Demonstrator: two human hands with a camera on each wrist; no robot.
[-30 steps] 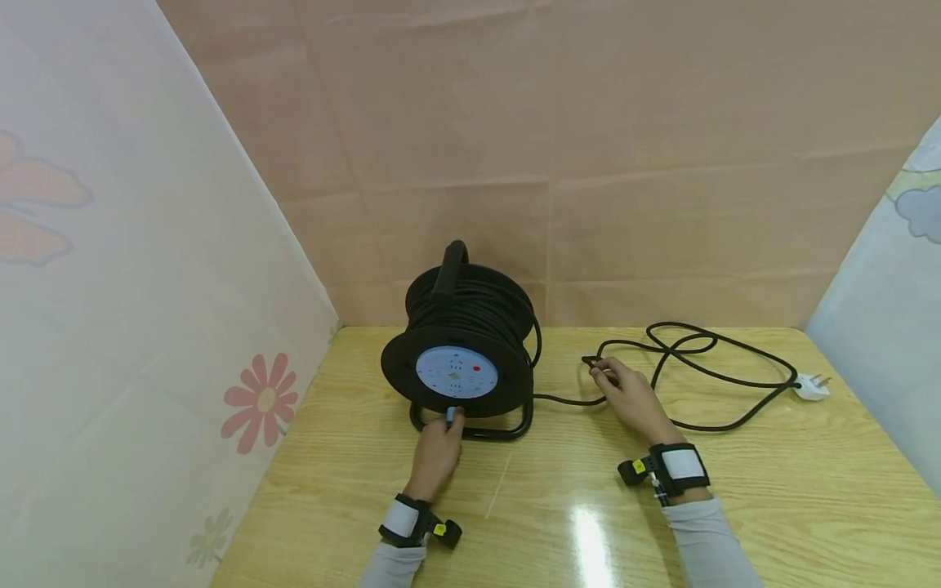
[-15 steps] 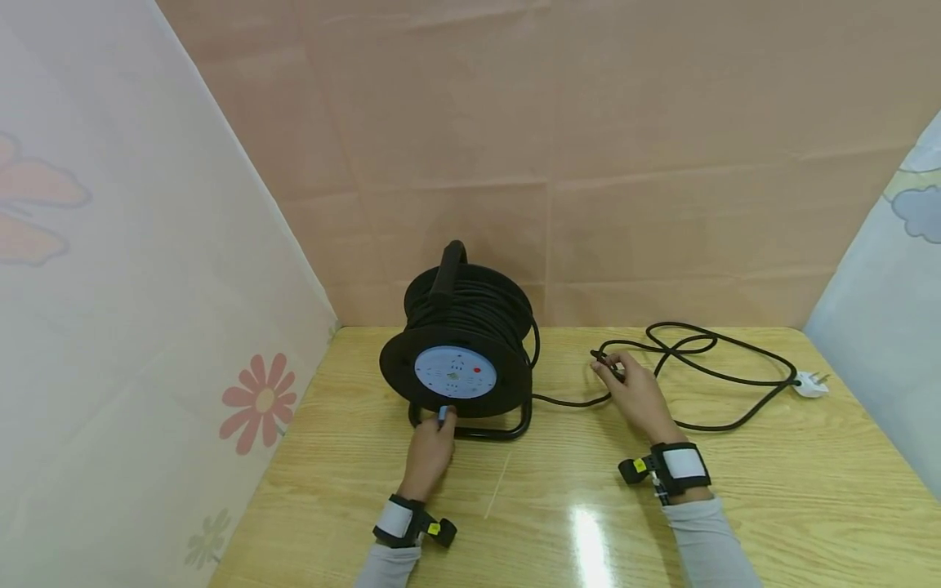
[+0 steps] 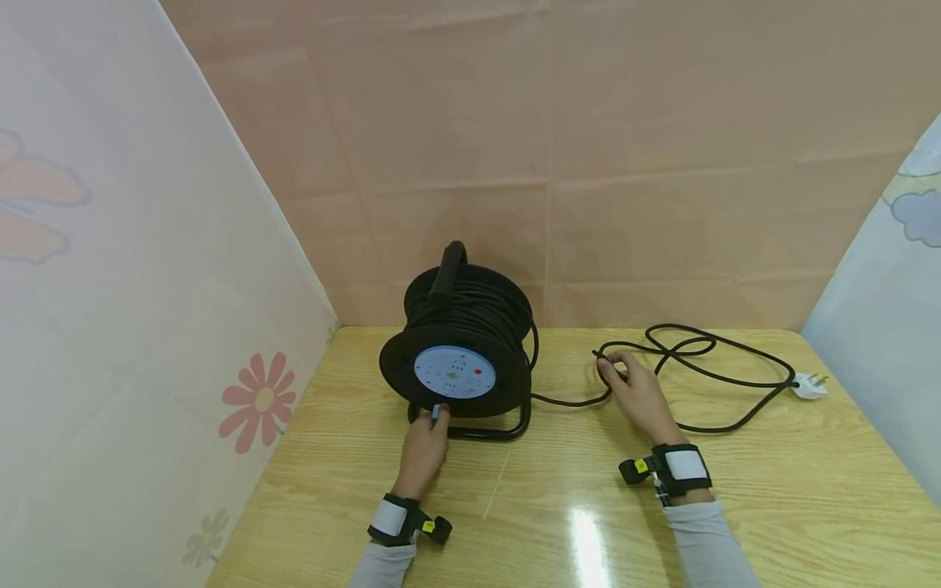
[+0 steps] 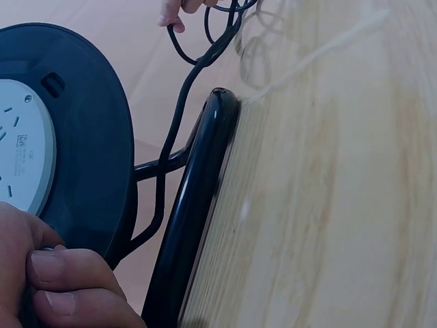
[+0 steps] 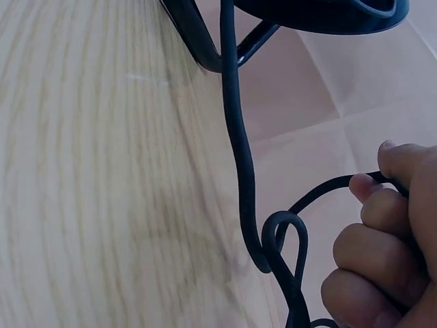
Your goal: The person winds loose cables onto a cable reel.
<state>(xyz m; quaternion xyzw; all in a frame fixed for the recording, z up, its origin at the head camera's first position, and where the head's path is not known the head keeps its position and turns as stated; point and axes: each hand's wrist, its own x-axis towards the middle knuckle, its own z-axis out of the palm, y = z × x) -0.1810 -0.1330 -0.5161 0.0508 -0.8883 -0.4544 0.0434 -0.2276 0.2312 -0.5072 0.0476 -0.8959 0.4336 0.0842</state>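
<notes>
A black cable reel [image 3: 400, 363] stands on its tubular frame [image 3: 485, 434], its pale socket panel [image 3: 454, 371] facing the person. At the lower rim, my left hand [image 3: 424, 453] grips a small crank knob [image 3: 436, 411] with a pale blue-grey end; in the left wrist view the curled fingers [image 4: 78, 270] hide most of it. Dark cable [image 3: 566, 402] runs from the reel across to my right hand [image 3: 641, 400], which pinches a bend of it between thumb and fingers. In the right wrist view, the cable [image 5: 235, 130] makes a small loop beside that hand.
Beyond the right hand, loose cable [image 3: 735, 380] lies in wide loops on the wooden table [image 3: 544, 506], ending in a white plug [image 3: 810, 386]. A carrying handle [image 3: 447, 273] tops the reel. Brown paper [image 3: 625, 204] covers the back wall; printed sheets flank both sides.
My left hand has shifted slightly left with the knob, and the socket panel has turned a little clockwise. My right hand has moved slightly right with the pinched cable bend.
</notes>
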